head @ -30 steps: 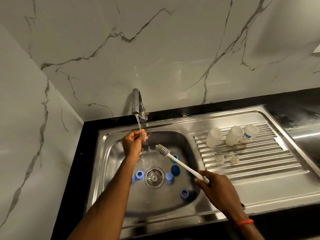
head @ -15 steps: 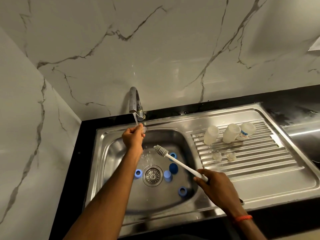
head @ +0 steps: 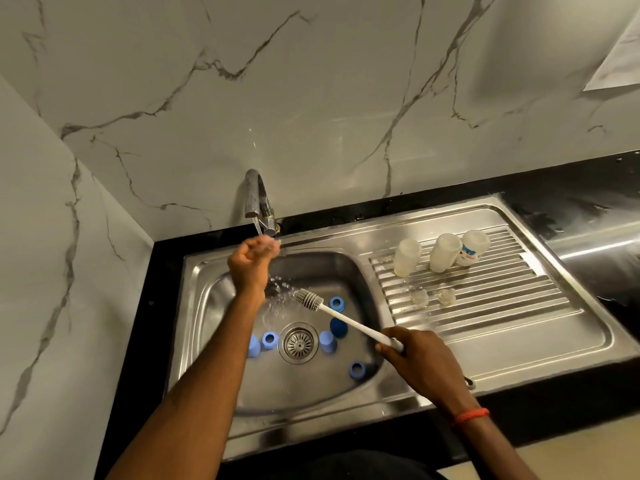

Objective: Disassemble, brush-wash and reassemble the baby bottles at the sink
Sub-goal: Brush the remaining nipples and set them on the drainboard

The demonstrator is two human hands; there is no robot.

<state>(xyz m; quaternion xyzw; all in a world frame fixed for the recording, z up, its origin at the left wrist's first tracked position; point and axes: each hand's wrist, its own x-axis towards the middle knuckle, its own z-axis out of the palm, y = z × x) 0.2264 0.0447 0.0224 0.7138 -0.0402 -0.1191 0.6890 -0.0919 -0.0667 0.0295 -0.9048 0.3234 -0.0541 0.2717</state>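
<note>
Nearest, on the right wrist: a red cord band (head: 471,414). Just beyond, over the near right edge of the steel sink (head: 311,427): right hand (head: 424,362), fingers curled tight round the white handle of a bottle brush (head: 343,317), grey bristled head aimed far-left and held above the basin, clear of the water stream.

Down in the basin, scattered round the drain strainer (head: 298,342): six blue bottle collars and caps (head: 356,370), one near-right of the strainer, two to its left, three to its right and far-right.

Farther, at the far side of the basin: left hand (head: 249,261), raised under the running faucet (head: 256,199), fingers closed on a small clear piece (head: 268,244), too blurred to name; splashes falling below it. Hands well apart.

Right of the basin, on the ribbed drainboard (head: 502,317): two clear teats (head: 419,297) side by side, apart; beyond them, three baby bottles (head: 444,252) in a row, mouths down, no collars on.

Around the sink, black table (head: 161,306); behind and to the left, veined marble wall (head: 311,98).
</note>
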